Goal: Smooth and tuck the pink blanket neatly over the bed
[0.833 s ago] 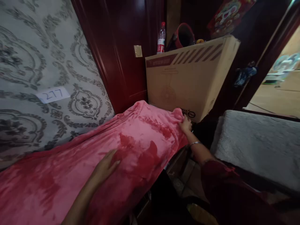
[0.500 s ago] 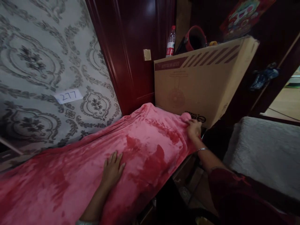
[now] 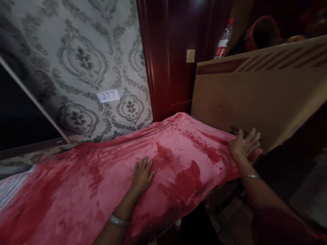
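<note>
A pink plush blanket (image 3: 112, 190) with darker red patches lies spread across a long raised surface. My left hand (image 3: 142, 174) rests flat on its middle, fingers stretched forward, a wide bracelet on the wrist. At the blanket's far right corner, my right hand (image 3: 244, 144) has its fingers spread, with the palm over the edge of the cloth. Its fingertips are in front of a large cardboard box (image 3: 237, 92); whether they touch it I cannot tell. What lies under the blanket is hidden.
On the box stand a plastic bottle (image 3: 224, 39) with a red cap and a red-rimmed round container (image 3: 263, 32). Behind are a dark red door (image 3: 168, 68) and patterned wallpaper (image 3: 84, 61) with a paper marked 277 (image 3: 109, 95). Striped cloth (image 3: 12, 187) shows at left.
My right hand has gone from gripping the blanket's corner to spread fingers. My left hand stays flat on the blanket. The view has turned left, bringing a dark panel and striped cloth into sight.
</note>
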Available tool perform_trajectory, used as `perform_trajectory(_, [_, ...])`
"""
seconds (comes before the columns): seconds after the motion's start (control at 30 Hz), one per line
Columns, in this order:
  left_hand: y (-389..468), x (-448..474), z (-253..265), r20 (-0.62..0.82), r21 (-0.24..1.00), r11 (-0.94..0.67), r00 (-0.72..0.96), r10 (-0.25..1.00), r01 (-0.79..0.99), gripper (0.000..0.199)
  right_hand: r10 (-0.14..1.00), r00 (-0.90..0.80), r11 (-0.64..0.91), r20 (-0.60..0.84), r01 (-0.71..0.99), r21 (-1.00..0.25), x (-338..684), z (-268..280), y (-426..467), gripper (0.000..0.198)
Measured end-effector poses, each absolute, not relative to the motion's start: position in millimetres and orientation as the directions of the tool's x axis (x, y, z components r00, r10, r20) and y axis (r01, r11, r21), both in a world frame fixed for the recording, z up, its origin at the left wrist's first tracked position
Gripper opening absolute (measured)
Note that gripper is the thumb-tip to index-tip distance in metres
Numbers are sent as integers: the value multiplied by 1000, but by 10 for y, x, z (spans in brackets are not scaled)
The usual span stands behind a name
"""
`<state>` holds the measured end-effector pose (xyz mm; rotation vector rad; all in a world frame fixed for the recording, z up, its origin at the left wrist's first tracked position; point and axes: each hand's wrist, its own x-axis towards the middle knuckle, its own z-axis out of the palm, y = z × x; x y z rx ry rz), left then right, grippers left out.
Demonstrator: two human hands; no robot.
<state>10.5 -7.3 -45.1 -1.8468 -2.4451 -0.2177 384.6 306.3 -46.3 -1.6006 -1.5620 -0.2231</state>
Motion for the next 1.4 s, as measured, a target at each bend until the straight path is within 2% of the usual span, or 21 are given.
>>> perform_trajectory(0.07, [-87, 126, -434, 111, 101, 277, -288, 951, 956, 55, 745, 72, 272, 663, 875, -401, 3474, -380, 2963, 54])
perform_trajectory(0.2, [-117, 141, -427, 101, 168, 273, -292, 951, 947, 55, 733, -356, 584, 580, 766, -268, 2506, -353, 2653, 49])
perform_trajectory(0.33, [-171, 128, -473, 157, 237, 249, -290, 944, 939, 49, 723, -579, 676, 378, 705, -213, 1840, -596, 2317, 49])
perform_trajectory(0.43, [-192, 57, -498, 181, 302, 218, -280, 943, 928, 52, 732, -624, 674, 274, 722, -154, 1708, -785, 2183, 51])
perform_trajectory(0.53, [-121, -158, -467, 227, 382, 190, -291, 929, 904, 55, 722, -640, 681, 263, 723, -112, 1736, -864, 2176, 52])
perform_trajectory(0.67, [126, -727, -320, 350, 462, 307, -489, 799, 832, 47, 721, -646, 682, 252, 726, -91, 1771, -896, 2199, 52])
perform_trajectory(0.77, [310, -1236, -193, 404, 470, 422, -614, 678, 775, 46, 722, -638, 679, 266, 727, -99, 1771, -948, 2227, 52])
perform_trajectory(0.9, [456, -1771, -135, 466, 460, 515, -690, 555, 724, 50, 690, -632, 709, 353, 688, -154, 1664, -903, 2448, 46])
perform_trajectory(1.03, [560, -2084, -189, 452, 436, 561, -710, 541, 704, 52, 597, -663, 801, 452, 515, -305, 1174, -611, 2822, 48])
perform_trajectory(1.13, [627, -2234, -209, 402, 399, 585, -708, 580, 706, 49, 587, -690, 804, 424, 432, -409, 559, -402, 3064, 57])
perform_trajectory(1.27, [682, -2383, -211, 357, 373, 599, -705, 612, 709, 30, 589, -729, 788, 349, 421, -450, -205, -324, 3305, 66])
perform_trajectory(1.33, [718, -2458, -206, 352, 379, 612, -720, 598, 694, 27, 597, -743, 778, 303, 446, -442, -455, -348, 3402, 60])
perform_trajectory(1.4, [780, -2548, -181, 352, 392, 618, -731, 584, 682, 26, 605, -749, 771, 272, 466, -434, -612, -376, 3478, 44])
